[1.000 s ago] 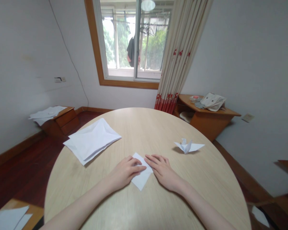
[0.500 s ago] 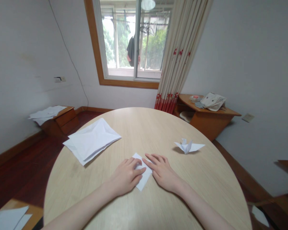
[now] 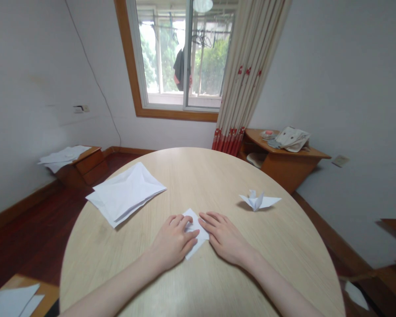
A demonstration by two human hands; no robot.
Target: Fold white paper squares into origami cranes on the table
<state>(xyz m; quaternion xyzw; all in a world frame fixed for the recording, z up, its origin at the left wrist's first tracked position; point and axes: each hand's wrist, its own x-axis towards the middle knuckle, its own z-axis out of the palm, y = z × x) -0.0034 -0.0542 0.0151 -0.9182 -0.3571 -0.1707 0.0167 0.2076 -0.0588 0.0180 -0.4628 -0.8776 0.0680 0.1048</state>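
Observation:
A small folded sheet of white paper [image 3: 196, 246] lies flat on the round wooden table, one corner pointing away from me and another towards me. My left hand [image 3: 174, 240] rests palm down over its left side, with the thumb laid across the paper and the index finger bent, a gap between them. On the right edge lie the outstretched fingertips of my right hand [image 3: 222, 235], palm down. Parts of the paper are hidden under both hands. A finished white paper crane [image 3: 256, 201] stands to the right, apart from my hands.
A stack of white paper sheets [image 3: 128, 191] lies on the table [image 3: 198, 176] at the left. Beyond the table's right far edge, a corner desk [image 3: 284, 163] carries a cloth bag [image 3: 292, 138]. A low cabinet [image 3: 89, 163] with papers stands at the left wall.
The folded paper has turned slightly, its near corner shifting left and its far corner right. My left hand has slid a little left, while the right hand has barely moved.

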